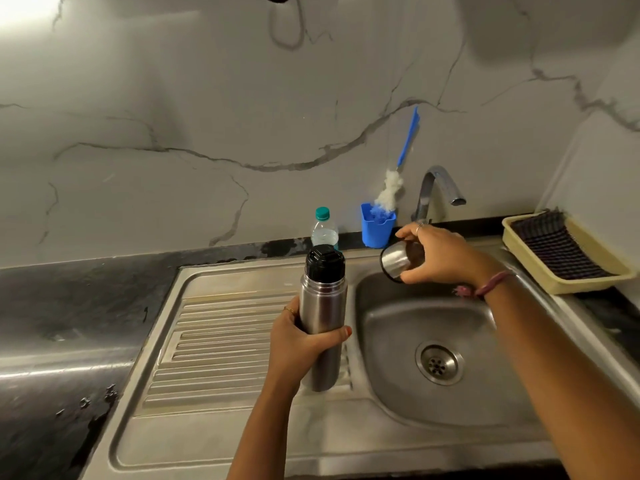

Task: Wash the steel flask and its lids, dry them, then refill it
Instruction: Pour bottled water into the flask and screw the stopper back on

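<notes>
I hold the steel flask (320,327) upright in my left hand (298,344), fingers wrapped around its lower body, above the draining board just left of the sink (388,344); its black inner lid (325,262) is on. My right hand (436,254) grips the steel cup lid (396,259), tilted over the sink's back edge, below the tap (438,192). Behind the sink stand a water bottle (323,228) and a blue brush holder (377,228).

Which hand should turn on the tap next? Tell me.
Probably the right hand: it hovers just below the tap, though it holds the steel cap. The left hand grips the flask, farther away.
</notes>
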{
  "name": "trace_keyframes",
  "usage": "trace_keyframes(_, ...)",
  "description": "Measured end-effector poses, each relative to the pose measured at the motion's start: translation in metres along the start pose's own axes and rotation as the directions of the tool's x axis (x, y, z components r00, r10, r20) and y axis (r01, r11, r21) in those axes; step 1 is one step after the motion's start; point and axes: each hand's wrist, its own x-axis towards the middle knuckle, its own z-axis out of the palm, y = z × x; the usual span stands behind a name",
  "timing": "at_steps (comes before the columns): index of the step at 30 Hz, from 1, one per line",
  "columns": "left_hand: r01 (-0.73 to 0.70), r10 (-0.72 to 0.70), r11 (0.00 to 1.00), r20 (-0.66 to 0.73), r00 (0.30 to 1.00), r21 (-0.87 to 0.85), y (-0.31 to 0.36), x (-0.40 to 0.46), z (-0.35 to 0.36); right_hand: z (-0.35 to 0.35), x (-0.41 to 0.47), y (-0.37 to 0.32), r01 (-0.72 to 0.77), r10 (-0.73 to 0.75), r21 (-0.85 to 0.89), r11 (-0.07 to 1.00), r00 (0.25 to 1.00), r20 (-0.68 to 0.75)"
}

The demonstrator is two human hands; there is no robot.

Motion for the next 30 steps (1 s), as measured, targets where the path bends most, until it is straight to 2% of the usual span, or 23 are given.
trace_keyframes(2,-0.011,0.011,1.0,0.011,1.0,0.0,0.001,-0.001,0.008,-0.009,-0.003,0.002,0.006,-0.005,0.058,0.998,1.0,-0.014)
trace_keyframes(5,-0.019,0.019,1.0,0.015,1.0,0.002,0.003,-0.002,0.017,-0.019,-0.007,0.007,0.026,-0.02,0.298,0.954,1.0,-0.024)
trace_keyframes(8,-0.03,0.03,1.0,0.025,0.999,0.007,0.005,-0.003,0.027,-0.037,-0.011,0.006,0.09,-0.097,0.572,0.815,0.995,-0.018)
trace_keyframes(11,-0.04,0.04,0.999,0.043,0.998,0.004,0.009,-0.004,0.035,-0.053,-0.017,-0.006,0.182,-0.191,0.658,0.731,0.98,-0.059)
trace_keyframes(13,-0.051,0.051,0.999,0.054,0.997,0.005,0.012,-0.005,0.041,-0.061,-0.021,-0.018,0.253,-0.246,0.604,0.755,0.964,-0.096)
trace_keyframes(15,-0.059,0.058,0.998,0.064,0.996,0.01,0.016,-0.006,0.046,-0.065,-0.024,-0.027,0.302,-0.29,0.471,0.829,0.952,-0.099)
trace_keyframes(17,-0.066,0.065,0.998,0.074,0.995,0.012,0.019,-0.008,0.051,-0.068,-0.025,-0.035,0.313,-0.314,0.366,0.876,0.948,-0.057)
trace_keyframes(22,-0.084,0.083,0.996,0.092,0.992,0.017,0.025,-0.008,0.061,-0.073,-0.027,-0.046,0.326,-0.35,0.223,0.919,0.934,0.075)
trace_keyframes(27,-0.127,0.123,0.991,0.094,0.988,0.037,0.03,-0.008,0.068,-0.075,-0.03,-0.055,0.3,-0.308,0.094,0.949,0.947,0.087)
trace_keyframes(30,-0.136,0.132,0.99,0.094,0.987,0.041,0.03,-0.01,0.071,-0.074,-0.031,-0.059,0.274,-0.272,-0.06,0.96,0.962,0.037)
